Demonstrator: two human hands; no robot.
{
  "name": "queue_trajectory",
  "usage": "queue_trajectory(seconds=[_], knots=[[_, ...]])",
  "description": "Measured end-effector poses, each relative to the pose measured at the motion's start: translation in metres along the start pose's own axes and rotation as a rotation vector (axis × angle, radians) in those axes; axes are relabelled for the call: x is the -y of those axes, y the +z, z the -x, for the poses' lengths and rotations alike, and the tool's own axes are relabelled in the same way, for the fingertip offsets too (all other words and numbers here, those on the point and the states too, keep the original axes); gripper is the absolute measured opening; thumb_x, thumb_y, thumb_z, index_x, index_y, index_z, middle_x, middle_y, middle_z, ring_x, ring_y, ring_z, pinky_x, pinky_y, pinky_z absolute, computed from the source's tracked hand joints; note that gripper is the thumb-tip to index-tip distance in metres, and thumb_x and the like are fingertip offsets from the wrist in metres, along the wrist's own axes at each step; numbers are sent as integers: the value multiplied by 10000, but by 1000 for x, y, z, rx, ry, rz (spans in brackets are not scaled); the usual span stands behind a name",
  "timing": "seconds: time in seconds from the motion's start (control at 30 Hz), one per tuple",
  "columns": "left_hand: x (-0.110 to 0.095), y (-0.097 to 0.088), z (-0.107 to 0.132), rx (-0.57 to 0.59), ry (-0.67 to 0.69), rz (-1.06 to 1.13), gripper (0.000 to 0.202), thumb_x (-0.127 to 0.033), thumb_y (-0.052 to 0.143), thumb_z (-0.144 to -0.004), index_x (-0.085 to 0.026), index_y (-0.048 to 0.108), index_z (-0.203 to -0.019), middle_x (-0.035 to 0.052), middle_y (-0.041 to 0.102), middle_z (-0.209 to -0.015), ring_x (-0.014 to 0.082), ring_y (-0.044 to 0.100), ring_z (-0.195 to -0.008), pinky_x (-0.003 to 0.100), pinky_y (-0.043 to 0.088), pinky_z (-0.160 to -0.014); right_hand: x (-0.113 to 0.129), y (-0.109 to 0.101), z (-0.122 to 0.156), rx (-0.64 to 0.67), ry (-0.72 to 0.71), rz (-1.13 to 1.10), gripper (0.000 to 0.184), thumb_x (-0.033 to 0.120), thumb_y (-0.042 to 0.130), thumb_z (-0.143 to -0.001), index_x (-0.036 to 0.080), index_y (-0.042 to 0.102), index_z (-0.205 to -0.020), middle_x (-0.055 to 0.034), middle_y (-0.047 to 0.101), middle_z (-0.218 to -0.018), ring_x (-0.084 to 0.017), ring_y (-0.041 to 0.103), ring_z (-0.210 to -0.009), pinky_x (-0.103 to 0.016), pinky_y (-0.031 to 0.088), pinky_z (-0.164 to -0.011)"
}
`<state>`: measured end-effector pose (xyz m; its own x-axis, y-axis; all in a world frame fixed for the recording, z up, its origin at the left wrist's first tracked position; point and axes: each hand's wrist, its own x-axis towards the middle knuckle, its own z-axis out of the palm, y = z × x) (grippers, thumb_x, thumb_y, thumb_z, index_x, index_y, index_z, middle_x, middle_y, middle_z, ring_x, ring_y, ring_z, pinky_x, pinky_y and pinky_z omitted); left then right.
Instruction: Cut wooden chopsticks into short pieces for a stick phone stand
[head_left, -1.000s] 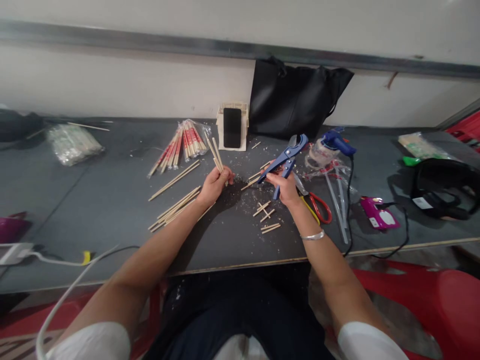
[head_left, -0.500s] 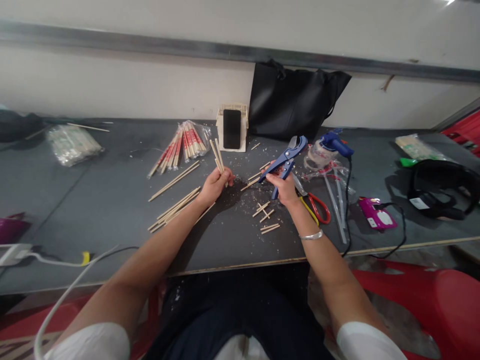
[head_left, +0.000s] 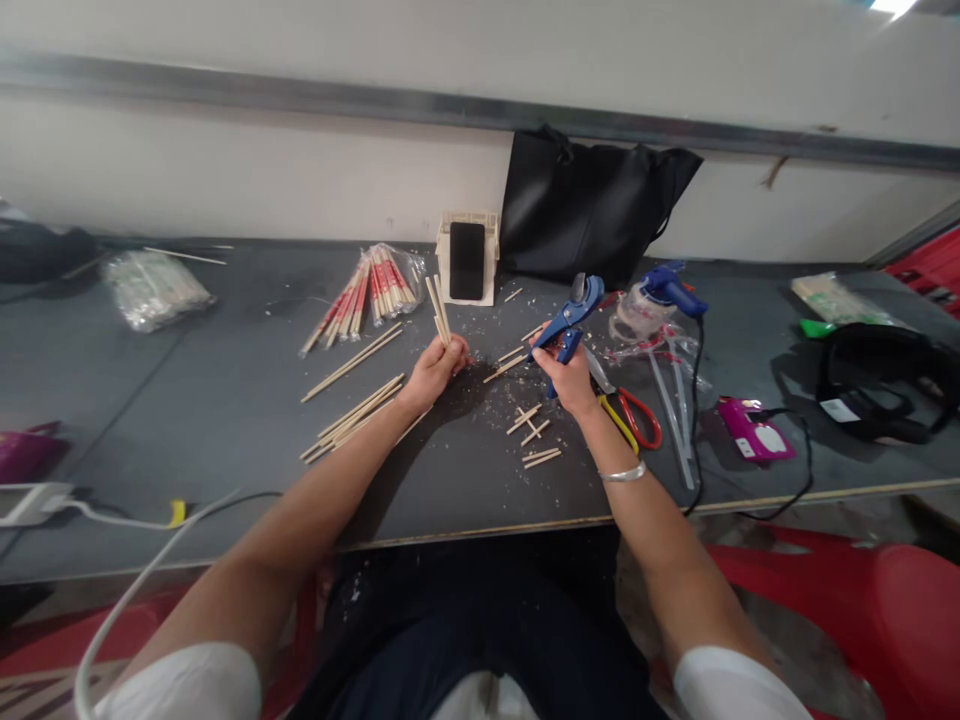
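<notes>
Closed around a few wooden chopsticks (head_left: pixel 439 308), my left hand (head_left: pixel 437 370) is raised above the middle of the table, the sticks pointing up and away. My right hand (head_left: pixel 562 372) grips a blue pipe cutter (head_left: pixel 568 320) by its handles; the jaw points away from me and nothing lies in it. Short cut stick pieces (head_left: pixel 529 420) are scattered below and beside my right hand, among pale chips. Longer loose chopsticks (head_left: pixel 352 418) lie by my left forearm, with another pair (head_left: pixel 352 362) behind them. Plastic-wrapped chopsticks (head_left: pixel 386 285) with red paper fan out farther back.
A phone (head_left: pixel 466 260) leans on a small wooden stand at the back, beside a black bag (head_left: pixel 592 205). Scissors (head_left: pixel 630 418), a blue glue gun (head_left: pixel 671 288), a purple box (head_left: pixel 754 428) and a black headset (head_left: pixel 885 380) lie to the right. A white cable (head_left: pixel 120 600) crosses the left front edge.
The blue cutter has tilted, its handles now appearing closer together. My left hand keeps its hold on the chopsticks and has hardly moved. The whole view has shifted slightly.
</notes>
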<state>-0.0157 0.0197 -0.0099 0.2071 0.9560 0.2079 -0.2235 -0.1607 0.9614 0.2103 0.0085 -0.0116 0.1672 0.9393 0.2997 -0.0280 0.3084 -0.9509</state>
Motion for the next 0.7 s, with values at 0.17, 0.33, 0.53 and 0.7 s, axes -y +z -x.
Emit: queue_trajectory(seconds=[0.17, 0.33, 0.53, 0.7], knots=[[-2, 1, -1, -62, 25, 40, 483, -678, 660, -825, -200, 592, -812, -93, 406, -570, 72, 418, -527, 307, 589, -818, -3, -1, -1, 33, 12, 25, 447, 416, 814, -690, 263, 595, -1048, -8, 731, -953, -218, 714, -923, -444, 571, -951], [-4, 1, -1, -29, -3, -20, 490, -640, 677, -836, -197, 523, -697, -88, 412, -559, 63, 415, -510, 321, 597, -834, -2, -1, 0, 22, 35, 25, 493, 447, 837, -660, 257, 592, -1044, -7, 730, -942, -217, 716, -916, -441, 576, -945], [-7, 2, 1, 6, 86, -67, 540, -694, 636, -831, -201, 485, -671, -80, 437, -576, 64, 441, -532, 367, 588, -933, 3, 1, 1, 24, 50, 17, 481, 438, 845, -650, 260, 602, -1025, -3, 726, -946, -211, 707, -929, -433, 564, -967], [-8, 3, 1, -4, 70, -88, 529, -673, 629, -852, -203, 478, -662, -75, 438, -579, 72, 468, -546, 369, 590, -918, 6, 1, 1, 28, 70, 0, 491, 431, 858, -629, 260, 601, -1012, 5, 722, -933, -209, 700, -916, -440, 556, -975]])
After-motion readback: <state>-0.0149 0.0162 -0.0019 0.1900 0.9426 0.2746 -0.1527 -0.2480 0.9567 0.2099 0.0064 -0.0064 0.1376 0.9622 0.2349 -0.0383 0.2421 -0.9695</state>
